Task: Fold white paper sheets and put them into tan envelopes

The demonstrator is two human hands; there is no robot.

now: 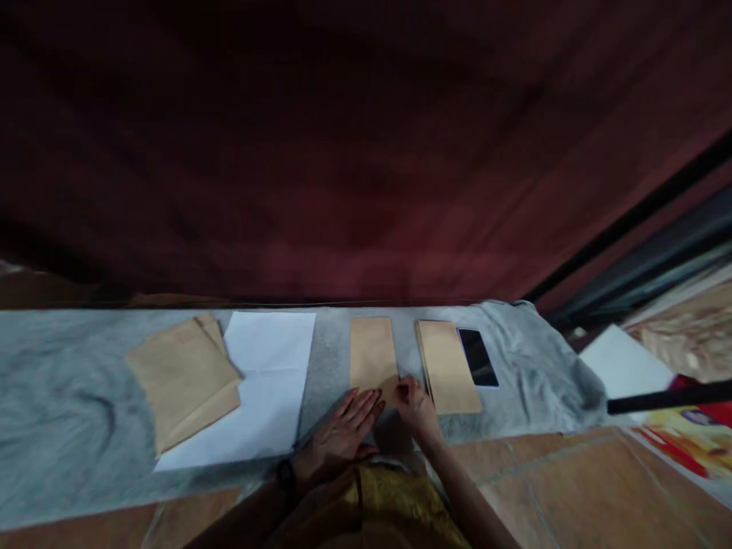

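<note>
Smoothing palm and curled fingers meet at a brown paper edge

We have a plain brown envelope (370,351) lying lengthwise before us on the grey cloth (62,412), midway between a loose pile on our left and a neat stack on our right. Its paper looks matt and stiff, a narrow rectangle with straight sides. Our left hand (346,427) is laid flat, fingers outstretched, the tips over its lower edge; a dark band (285,474) circles that wrist. Our right hand (417,404) is curled in at the lower right side, fingertips drawn towards the thumb; we cannot tell whether paper is caught between them.

The cloth has a soft, plush nap, rumpled at both ends. On our left, a fanned brown pile (186,377) overlaps a smooth white sheet (274,381) with a crease across it. On our right, a squared brown stack (449,366) sits just beside a glossy black phone (479,358) with a pale rim. Terracotta tiles (577,480) show below.

As for print, we make out faint reddish marks at the envelope's upper right corner, too small to read. The red and yellow packaging (686,435) at far right is too blurred for its lettering.
</note>
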